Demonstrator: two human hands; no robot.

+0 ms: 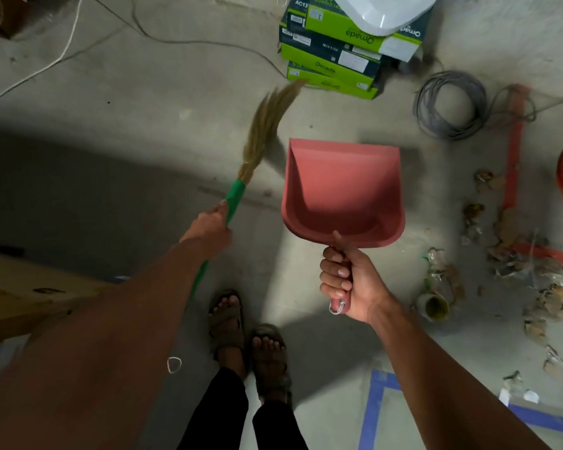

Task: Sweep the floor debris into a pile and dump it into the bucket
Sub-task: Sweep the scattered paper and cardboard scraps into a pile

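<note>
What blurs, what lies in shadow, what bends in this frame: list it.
Head view: the broom bristles smear with motion blur; the dustpan and right hand are sharp. A dark shadow covers the floor at left around the left hand; the debris at right is lit. Wide-angle distortion stretches both forearms at the lower corners.

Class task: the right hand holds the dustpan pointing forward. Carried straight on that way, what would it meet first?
Probably the stack of green boxes. The right hand aims the dustpan up the picture, over bare floor, toward them; depth is unclear from one view.
</note>
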